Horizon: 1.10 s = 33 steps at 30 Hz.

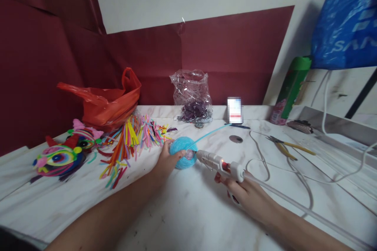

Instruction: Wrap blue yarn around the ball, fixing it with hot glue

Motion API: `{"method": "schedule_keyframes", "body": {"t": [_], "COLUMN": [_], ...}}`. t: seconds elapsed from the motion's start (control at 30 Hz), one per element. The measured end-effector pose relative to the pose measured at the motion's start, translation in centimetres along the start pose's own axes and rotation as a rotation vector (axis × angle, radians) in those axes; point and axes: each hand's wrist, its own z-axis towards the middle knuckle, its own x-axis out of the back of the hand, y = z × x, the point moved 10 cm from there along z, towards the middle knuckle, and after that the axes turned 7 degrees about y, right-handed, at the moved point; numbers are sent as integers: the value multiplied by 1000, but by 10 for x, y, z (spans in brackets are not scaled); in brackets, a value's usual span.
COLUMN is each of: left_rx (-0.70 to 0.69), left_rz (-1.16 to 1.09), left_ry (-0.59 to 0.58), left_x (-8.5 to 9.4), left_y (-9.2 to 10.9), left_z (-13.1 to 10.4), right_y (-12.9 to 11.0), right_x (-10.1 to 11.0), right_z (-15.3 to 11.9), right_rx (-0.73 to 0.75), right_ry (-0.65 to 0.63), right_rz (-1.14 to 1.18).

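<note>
In my left hand [169, 159] is a round ball wrapped in light-blue fuzzy cord [182, 164], fingers closed around its left side. A pale, see-through patch shows on the ball's right side. One loose blue strand [210, 132] sticks out from it to the upper right. My right hand [243, 192] grips a white hot glue gun [210, 160] by its handle. The gun's nozzle points left, at or very close to the pale patch; contact is hard to make out. An orange light glows on the gun, and a long clear glue stick [294, 204] extends from its rear.
Colourful decorated balls [57, 160] and bundled fuzzy strips [129, 137] lie left, by a red bag [110, 102]. A clear bag [193, 102] and a phone [235, 110] stand behind. Yellow-handled pliers [290, 147], cables [259, 153] and a green spray can [291, 90] are right.
</note>
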Motion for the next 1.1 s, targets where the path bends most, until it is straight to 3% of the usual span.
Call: {"method": "schedule_keyframes", "body": {"t": [0.17,0.4,0.6,1.1], "left_rx": [-15,-1,-1,-19], "left_rz": [3,-23,55,-1], "left_ry": [9,11,33,26], "left_x": [0,1,0,0], "left_y": [1,-1,2,3], "left_z": [0,1,-1,-1], "right_y": [-2,-5,-11,0], "right_x": [1,-2,-4,-4], "right_z": [2,-2,-1,-1], "right_rx": [21,-64,6,-52], "right_ry": [-13,-23,-20,-12], "right_rz": [-34,-9,8,41]}}
